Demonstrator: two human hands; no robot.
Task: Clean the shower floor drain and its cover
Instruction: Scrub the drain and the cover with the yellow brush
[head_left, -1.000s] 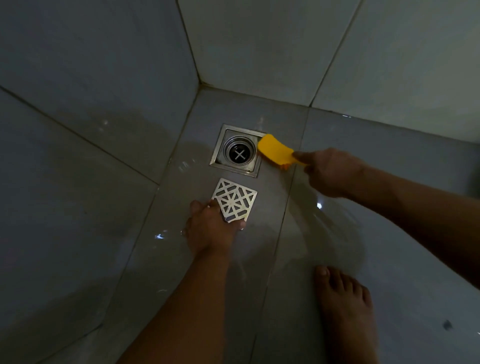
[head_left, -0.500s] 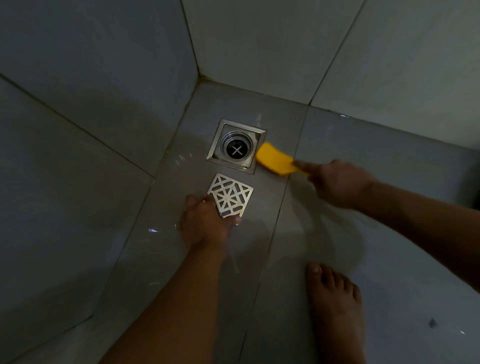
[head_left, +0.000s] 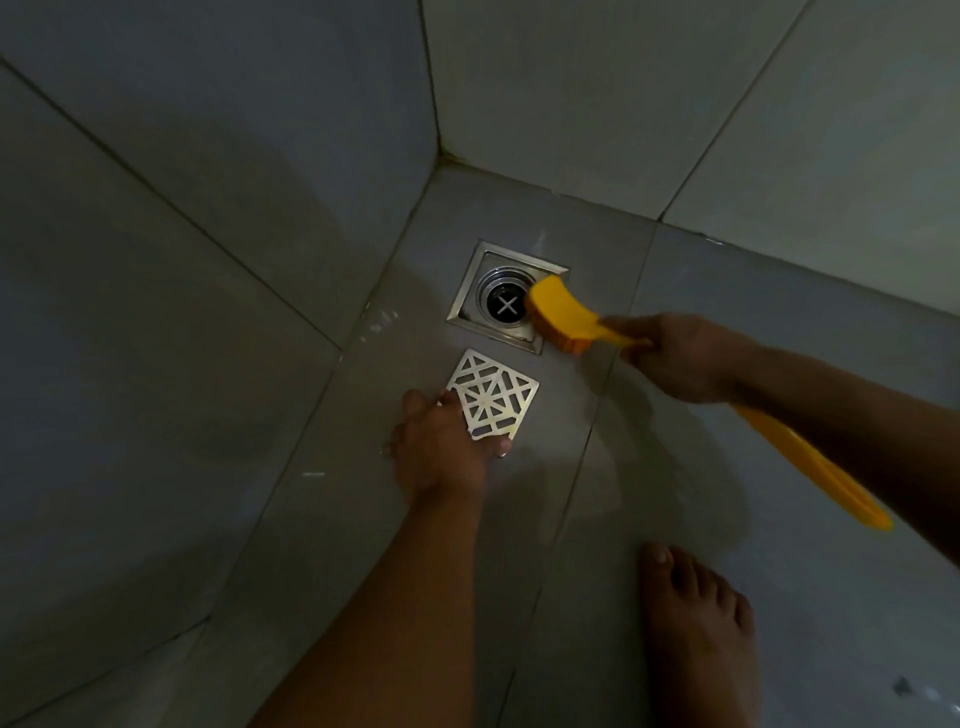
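Left hand (head_left: 441, 452) sits at the near-left corner of the cover (head_left: 492, 395), fingers bent over that corner, holding it down on the wet floor (head_left: 322, 519). Same spot and same hold as 1 second ago, so no change on this side. The cover is off the drain (head_left: 506, 296) and lies just in front of it, flat, not touching the frame.

Change: the brush (head_left: 563, 314) head was just beside the drain's right edge half a second ago; now it overlaps the right side of the square frame and reaches the round opening. Reads as scrubbing of the drain getting under way; the cover looks not yet brushed.

The drain is the only container here: a square metal recess with a round dark cup, a cross piece at the bottom. No debris or standing water can be made out inside; too dark to be sure.

Right hand (head_left: 680, 358) is wrapped around the brush handle near the head, with the long yellow handle running back under the forearm. 1 bare foot (head_left: 696, 623) stands on the floor at lower right.
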